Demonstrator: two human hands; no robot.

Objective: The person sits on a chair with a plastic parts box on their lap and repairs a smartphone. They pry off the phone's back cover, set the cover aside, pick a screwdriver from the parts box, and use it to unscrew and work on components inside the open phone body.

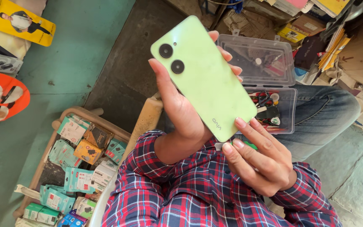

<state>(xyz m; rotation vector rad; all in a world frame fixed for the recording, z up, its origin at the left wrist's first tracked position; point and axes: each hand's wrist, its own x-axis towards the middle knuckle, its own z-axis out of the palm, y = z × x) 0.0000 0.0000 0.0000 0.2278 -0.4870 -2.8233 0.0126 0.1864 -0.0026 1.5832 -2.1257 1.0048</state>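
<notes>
Green and glossy, the phone (204,77) stands tilted in front of me with its back toward my eyes, two round camera lenses near the upper left corner. My left hand (181,107) is closed around it, thumb along the left edge and fingertips curling over the right edge, so the phone is held up in the air above my lap. My right hand (259,157) comes up from below, its fingers bent, with two fingertips touching the phone's lower right corner; it pinches something small and green that I cannot make out. Behind the phone, on my jeans-clad knee, lies a clear plastic box (274,103) with its lid (259,59) swung open, small tools and parts inside. Both my sleeves are red and blue plaid. To my left, down on the floor, a tray (70,112) holds many small teal and orange packets (78,178), packed close together.
</notes>
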